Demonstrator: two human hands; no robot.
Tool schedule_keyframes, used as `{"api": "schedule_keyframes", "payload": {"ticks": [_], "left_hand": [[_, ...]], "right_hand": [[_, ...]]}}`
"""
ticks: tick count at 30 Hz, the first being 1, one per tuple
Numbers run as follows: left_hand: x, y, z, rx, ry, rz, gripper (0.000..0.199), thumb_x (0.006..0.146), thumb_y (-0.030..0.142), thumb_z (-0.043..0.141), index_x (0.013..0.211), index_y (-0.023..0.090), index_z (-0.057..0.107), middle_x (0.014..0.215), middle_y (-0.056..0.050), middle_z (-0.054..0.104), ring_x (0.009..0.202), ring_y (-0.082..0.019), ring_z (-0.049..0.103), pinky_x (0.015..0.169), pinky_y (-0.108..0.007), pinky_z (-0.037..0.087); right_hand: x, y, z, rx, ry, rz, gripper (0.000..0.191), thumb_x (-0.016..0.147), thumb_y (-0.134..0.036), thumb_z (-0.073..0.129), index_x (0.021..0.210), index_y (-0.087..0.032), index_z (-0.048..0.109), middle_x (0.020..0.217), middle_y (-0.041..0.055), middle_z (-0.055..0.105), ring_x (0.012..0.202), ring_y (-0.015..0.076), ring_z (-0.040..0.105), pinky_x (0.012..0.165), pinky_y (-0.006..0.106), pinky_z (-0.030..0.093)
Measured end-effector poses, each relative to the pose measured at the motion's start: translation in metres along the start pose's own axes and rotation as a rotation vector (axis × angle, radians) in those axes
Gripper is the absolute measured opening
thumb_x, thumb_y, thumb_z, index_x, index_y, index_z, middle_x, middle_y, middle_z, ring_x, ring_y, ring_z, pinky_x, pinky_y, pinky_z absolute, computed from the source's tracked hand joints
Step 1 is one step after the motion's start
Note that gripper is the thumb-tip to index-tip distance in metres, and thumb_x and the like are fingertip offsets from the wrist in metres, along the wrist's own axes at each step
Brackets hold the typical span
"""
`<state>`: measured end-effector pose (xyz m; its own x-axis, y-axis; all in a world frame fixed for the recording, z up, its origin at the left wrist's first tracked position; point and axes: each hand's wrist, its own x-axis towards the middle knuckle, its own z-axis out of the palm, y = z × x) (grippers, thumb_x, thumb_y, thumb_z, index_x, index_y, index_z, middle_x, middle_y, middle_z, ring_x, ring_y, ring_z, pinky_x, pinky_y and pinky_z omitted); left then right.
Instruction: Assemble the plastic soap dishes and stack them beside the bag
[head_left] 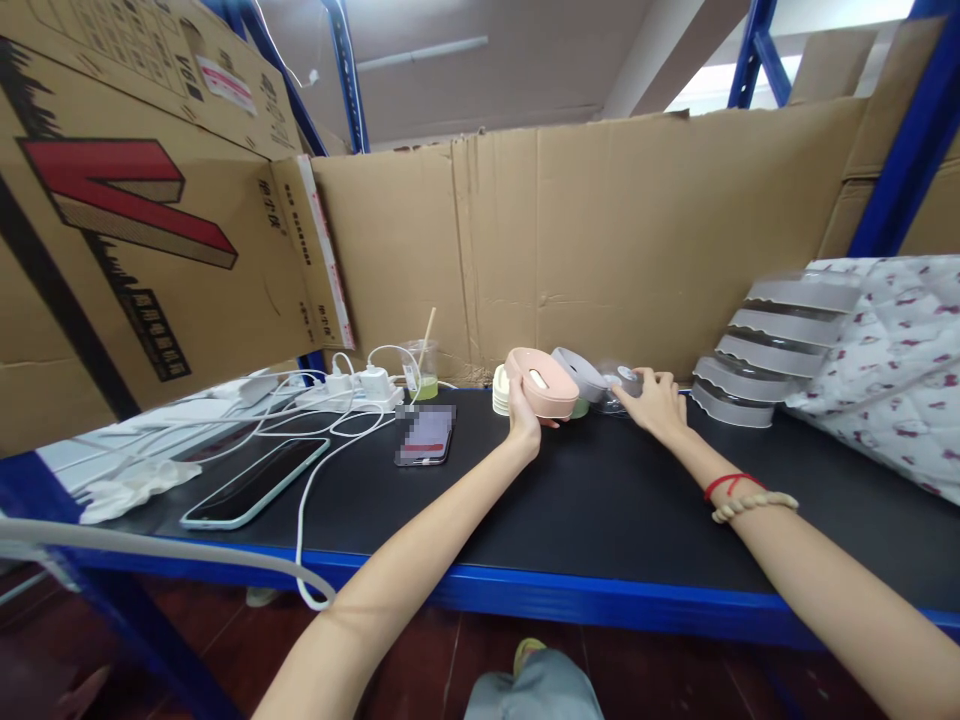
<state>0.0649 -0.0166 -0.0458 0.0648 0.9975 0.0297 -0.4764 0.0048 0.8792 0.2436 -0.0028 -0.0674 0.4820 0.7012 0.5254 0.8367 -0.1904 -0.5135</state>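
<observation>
My left hand [524, 418] grips a pink oval plastic shell [551, 383] with a slot in its face, held above the black tabletop. Just behind the shell is a grey oval plastic piece [581, 374]. A cream ribbed stack [500, 391] stands left of the pink shell, partly covered by my hand. Farther right, my right hand [657, 402] has its fingers curled on a clear plastic piece [616, 388], which is blurred and partly hidden. Right of that hand rises a leaning stack of grey and clear plastic pieces [772, 350].
A phone [426, 435], a larger phone [259, 482], white cables and a power strip [352, 398] lie on the left. A cup [426, 372] with green liquid stands behind them. Cardboard [585, 240] walls the back; a patterned quilted cloth [892, 370] is at right.
</observation>
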Motion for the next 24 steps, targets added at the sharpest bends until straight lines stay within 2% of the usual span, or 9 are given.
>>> {"api": "schedule_keyframes", "payload": {"ticks": [4, 7, 10, 12, 15, 18, 22, 24], "left_hand": [[0.002, -0.001, -0.001, 0.000, -0.006, -0.010, 0.053, 0.090, 0.047, 0.022, 0.101, 0.010, 0.059, 0.057, -0.006, 0.060, 0.044, -0.017, 0.059, 0.033, -0.020, 0.032], [0.003, -0.001, -0.002, 0.022, -0.003, 0.001, 0.053, 0.090, 0.045, 0.020, 0.102, 0.008, 0.057, 0.059, -0.007, 0.061, 0.045, -0.018, 0.060, 0.034, -0.021, 0.033], [0.003, -0.002, 0.000, 0.020, 0.004, 0.030, 0.048, 0.090, 0.043, 0.025, 0.114, 0.011, 0.051, 0.064, -0.005, 0.062, 0.042, -0.016, 0.057, 0.034, -0.020, 0.033], [0.004, -0.003, 0.001, 0.022, -0.003, 0.047, 0.046, 0.090, 0.045, 0.031, 0.119, 0.013, 0.048, 0.069, -0.005, 0.063, 0.044, -0.015, 0.058, 0.036, -0.020, 0.035], [0.005, -0.004, 0.002, 0.016, -0.002, 0.137, 0.039, 0.088, 0.044, 0.040, 0.112, 0.016, 0.053, 0.085, -0.008, 0.066, 0.064, -0.017, 0.064, 0.047, -0.022, 0.045], [0.004, -0.003, 0.003, 0.009, 0.016, 0.250, 0.028, 0.088, 0.037, 0.045, 0.105, 0.018, 0.058, 0.101, -0.006, 0.065, 0.085, -0.018, 0.065, 0.059, -0.020, 0.050], [-0.002, 0.001, 0.004, 0.053, -0.055, 0.166, 0.034, 0.089, 0.034, 0.045, 0.119, 0.023, 0.054, 0.099, -0.004, 0.064, 0.067, -0.015, 0.064, 0.045, -0.020, 0.046], [-0.004, 0.003, 0.005, 0.064, -0.081, 0.181, 0.038, 0.089, 0.030, 0.044, 0.126, 0.025, 0.051, 0.099, -0.005, 0.064, 0.059, -0.013, 0.062, 0.040, -0.019, 0.043]], "right_hand": [[0.001, 0.001, 0.001, 0.028, 0.036, -0.004, 0.044, 0.077, -0.049, 0.049, 0.107, -0.018, 0.057, 0.107, 0.0150, 0.052, 0.104, 0.0320, 0.051, 0.089, 0.048, 0.039], [0.001, -0.004, -0.005, 0.098, 0.114, -0.098, 0.038, 0.082, -0.043, 0.039, 0.105, -0.018, 0.057, 0.108, 0.0136, 0.054, 0.102, 0.0291, 0.053, 0.091, 0.047, 0.039], [-0.005, -0.019, -0.010, 0.260, 0.156, -0.340, 0.041, 0.088, -0.041, 0.027, 0.102, -0.019, 0.059, 0.110, 0.0113, 0.055, 0.095, 0.0231, 0.058, 0.090, 0.042, 0.043], [-0.014, -0.033, -0.010, 0.366, 0.112, -0.536, 0.046, 0.088, -0.046, 0.025, 0.104, -0.020, 0.060, 0.112, 0.0106, 0.056, 0.091, 0.0212, 0.060, 0.087, 0.039, 0.046], [-0.031, -0.051, -0.003, 0.437, 0.015, -0.743, 0.055, 0.084, -0.058, 0.034, 0.116, -0.021, 0.059, 0.120, 0.0100, 0.054, 0.105, 0.0245, 0.057, 0.092, 0.042, 0.046], [-0.043, -0.060, 0.005, 0.451, -0.027, -0.733, 0.063, 0.082, -0.065, 0.038, 0.126, -0.023, 0.054, 0.130, 0.0093, 0.050, 0.120, 0.0271, 0.048, 0.099, 0.046, 0.042], [-0.044, -0.059, 0.011, 0.528, -0.011, -0.622, 0.071, 0.080, -0.073, 0.032, 0.124, -0.022, 0.056, 0.127, 0.0107, 0.051, 0.121, 0.0273, 0.047, 0.101, 0.046, 0.040], [-0.043, -0.058, 0.013, 0.586, 0.001, -0.595, 0.078, 0.077, -0.079, 0.030, 0.117, -0.020, 0.060, 0.123, 0.0121, 0.053, 0.119, 0.0275, 0.049, 0.101, 0.045, 0.041]]}}
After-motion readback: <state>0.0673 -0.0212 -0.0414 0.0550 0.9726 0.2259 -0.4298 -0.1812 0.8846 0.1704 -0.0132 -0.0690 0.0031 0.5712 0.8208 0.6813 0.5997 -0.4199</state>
